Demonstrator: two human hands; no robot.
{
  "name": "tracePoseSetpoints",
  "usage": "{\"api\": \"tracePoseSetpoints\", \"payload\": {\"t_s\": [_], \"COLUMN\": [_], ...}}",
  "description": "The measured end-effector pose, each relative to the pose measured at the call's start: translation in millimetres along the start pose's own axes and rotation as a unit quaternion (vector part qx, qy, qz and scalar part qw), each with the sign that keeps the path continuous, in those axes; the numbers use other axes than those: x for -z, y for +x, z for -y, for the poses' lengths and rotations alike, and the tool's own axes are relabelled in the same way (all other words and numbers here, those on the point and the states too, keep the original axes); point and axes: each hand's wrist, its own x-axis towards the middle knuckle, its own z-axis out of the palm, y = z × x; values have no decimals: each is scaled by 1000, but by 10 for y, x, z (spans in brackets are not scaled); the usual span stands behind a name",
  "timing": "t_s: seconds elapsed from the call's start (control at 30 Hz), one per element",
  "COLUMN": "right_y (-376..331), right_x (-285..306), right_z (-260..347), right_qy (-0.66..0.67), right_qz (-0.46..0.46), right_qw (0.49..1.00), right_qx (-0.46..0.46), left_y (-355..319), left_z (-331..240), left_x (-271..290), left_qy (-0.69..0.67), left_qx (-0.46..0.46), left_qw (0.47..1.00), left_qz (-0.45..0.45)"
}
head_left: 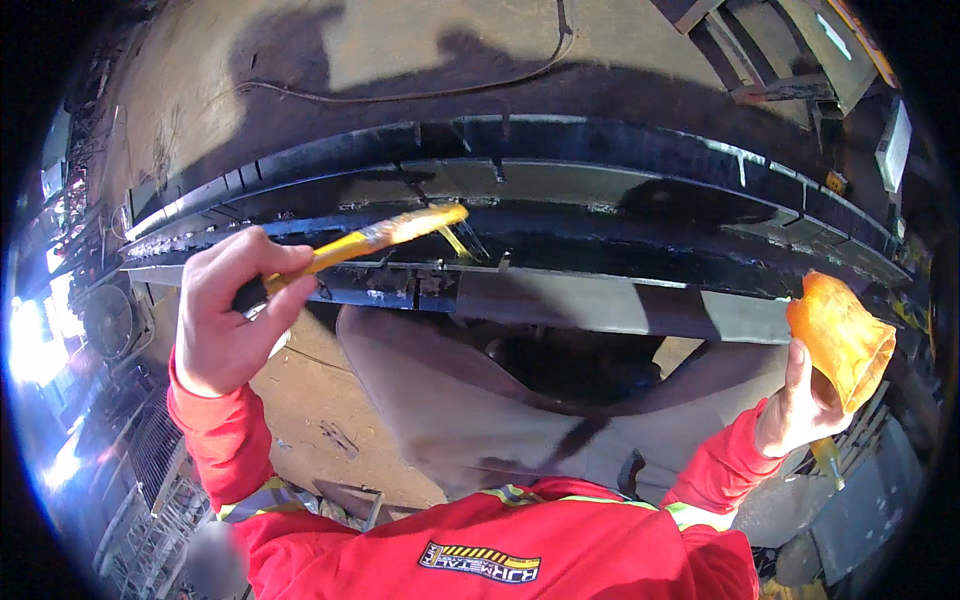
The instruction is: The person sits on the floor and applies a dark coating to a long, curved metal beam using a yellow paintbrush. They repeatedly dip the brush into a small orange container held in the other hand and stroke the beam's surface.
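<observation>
The yellow tool (385,232) is in the air, seen over the dark beam (590,238). Its long axis goes from the left grip (238,305) toward the person's right and slightly away from the body. The left grip is clamped on its near end; this hand is the closer one. Well apart to the right, the right grip (795,412) is closed around the orange bundle (840,335), which extends away from the body.

The dusty, tan-brown floor (400,40) carries a long, thin, brownish cable (420,96) curving across its far stretch, where broad dark shadows fall. Nearer the person, small dark scraps (338,438) lie on it, their material unclear.
</observation>
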Motion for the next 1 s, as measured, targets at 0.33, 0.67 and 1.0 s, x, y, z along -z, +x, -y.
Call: {"api": "tracePoseSetpoints", "payload": {"t_s": [0.33, 0.67, 1.0], "right_y": [6, 22, 24], "right_x": [-5, -142, -55], "right_z": [22, 94, 36], "right_qy": [-8, 37, -12], "right_qz": [4, -9, 13], "right_qw": [1000, 999, 1000], "right_qx": [-1, 16, -1], "left_y": [56, -10, 253], "left_z": [-138, -282, -185], "left_x": [42, 31, -423], "left_qy": [-34, 46, 24], "left_qx": [-68, -83, -113], "left_qw": [991, 991, 990], "left_qz": [111, 98, 84]}}
